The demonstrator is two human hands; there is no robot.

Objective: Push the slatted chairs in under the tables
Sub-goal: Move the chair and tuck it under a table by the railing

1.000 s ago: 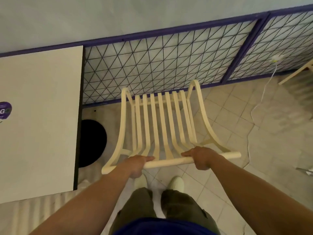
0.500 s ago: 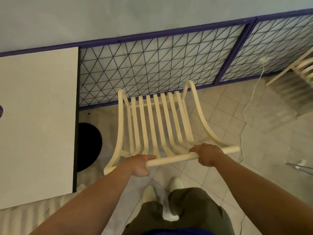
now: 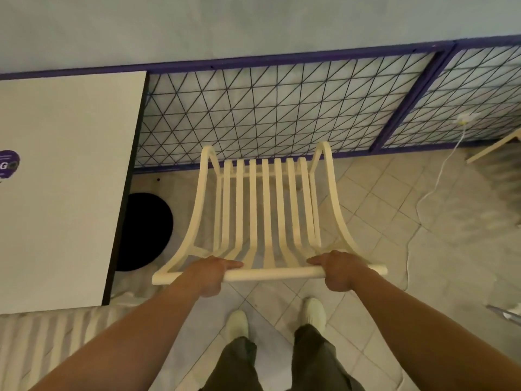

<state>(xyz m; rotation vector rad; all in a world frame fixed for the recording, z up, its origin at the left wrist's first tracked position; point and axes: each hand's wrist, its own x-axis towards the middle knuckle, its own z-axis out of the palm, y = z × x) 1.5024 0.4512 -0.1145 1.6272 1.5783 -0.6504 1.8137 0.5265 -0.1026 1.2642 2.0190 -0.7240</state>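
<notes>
Meanwhile, the slatted chair (image 3: pixel 266 210) was seen squared up against half a second before: its top rail (image 3: pixel 273 273), earlier tilted up to the right, was now laid almost level across the view. The shoes (image 3: pixel 238 324), earlier staggered in a step, were now set side by side. A purple sticker (image 3: pixel 8 164) on the table (image 3: pixel 64 193) had been brought further into view at the left edge.

The rail was gripped by both hands, well apart. The left hand (image 3: pixel 210 273) was curled over it, with one finger stretched along it; the right hand (image 3: pixel 342 270) was wrapped round it likewise.

The chair was cream, with seven narrow slats between two curved side pieces. It was placed on the tiled floor (image 3: pixel 394 221) beside the table's right edge, not under it, its far end close to the wire mesh panel (image 3: pixel 267 108).
</notes>
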